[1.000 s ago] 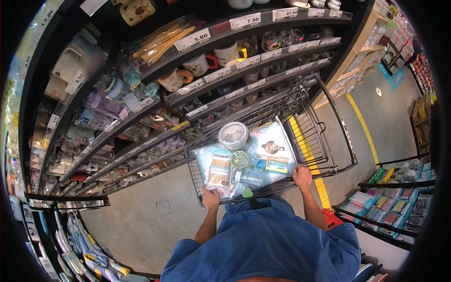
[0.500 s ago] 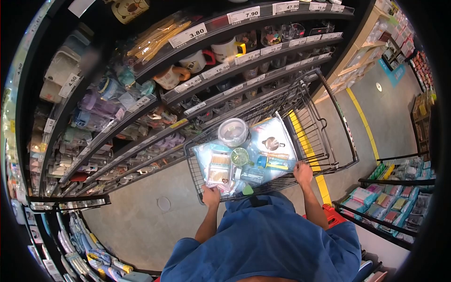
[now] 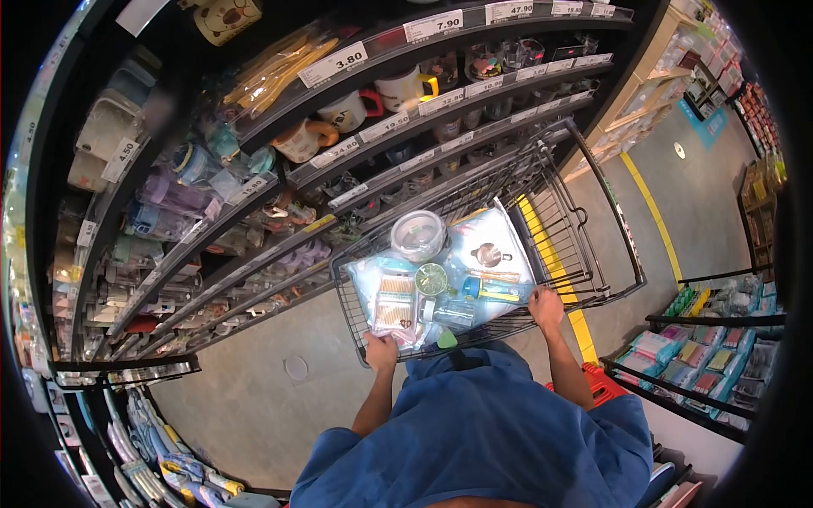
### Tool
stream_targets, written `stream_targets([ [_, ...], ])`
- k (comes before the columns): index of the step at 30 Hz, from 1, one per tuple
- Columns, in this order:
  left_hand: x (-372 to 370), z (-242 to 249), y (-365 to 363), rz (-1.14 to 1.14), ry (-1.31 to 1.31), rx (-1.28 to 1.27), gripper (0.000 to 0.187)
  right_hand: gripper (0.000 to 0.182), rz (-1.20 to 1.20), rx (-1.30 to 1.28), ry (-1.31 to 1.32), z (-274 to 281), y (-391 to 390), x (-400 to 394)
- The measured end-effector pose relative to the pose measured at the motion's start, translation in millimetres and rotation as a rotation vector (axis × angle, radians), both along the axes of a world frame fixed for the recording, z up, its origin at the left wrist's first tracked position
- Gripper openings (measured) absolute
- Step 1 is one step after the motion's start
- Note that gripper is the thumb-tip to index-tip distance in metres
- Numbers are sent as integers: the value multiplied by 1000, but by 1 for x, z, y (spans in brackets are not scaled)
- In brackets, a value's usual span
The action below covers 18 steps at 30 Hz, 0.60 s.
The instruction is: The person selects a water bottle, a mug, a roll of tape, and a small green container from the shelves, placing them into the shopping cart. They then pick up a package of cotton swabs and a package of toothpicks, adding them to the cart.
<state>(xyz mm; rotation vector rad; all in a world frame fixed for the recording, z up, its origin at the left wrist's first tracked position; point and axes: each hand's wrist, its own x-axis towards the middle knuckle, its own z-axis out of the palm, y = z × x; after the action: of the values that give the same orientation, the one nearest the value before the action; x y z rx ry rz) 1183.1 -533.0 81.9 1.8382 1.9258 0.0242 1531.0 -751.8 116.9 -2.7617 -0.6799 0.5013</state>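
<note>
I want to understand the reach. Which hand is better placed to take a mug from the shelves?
Probably the left hand. It grips the cart handle on the side where the shelves stand; the right hand is on the aisle side.

A shop aisle is shown. Dark shelves [image 3: 373,161] at far left are stocked with mugs [image 3: 405,85] and packaged housewares, edged with price tags [image 3: 332,64]. A wire shopping cart [image 3: 584,212] stands on the concrete floor [image 3: 254,398]; goods bins [image 3: 703,356] are seen at right.
</note>
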Motion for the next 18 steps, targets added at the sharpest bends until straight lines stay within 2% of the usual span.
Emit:
stream_targets([
  [18, -5, -5, -1, -28, -28, 13, 37, 13, 17, 97, -91, 1, -2, -5],
])
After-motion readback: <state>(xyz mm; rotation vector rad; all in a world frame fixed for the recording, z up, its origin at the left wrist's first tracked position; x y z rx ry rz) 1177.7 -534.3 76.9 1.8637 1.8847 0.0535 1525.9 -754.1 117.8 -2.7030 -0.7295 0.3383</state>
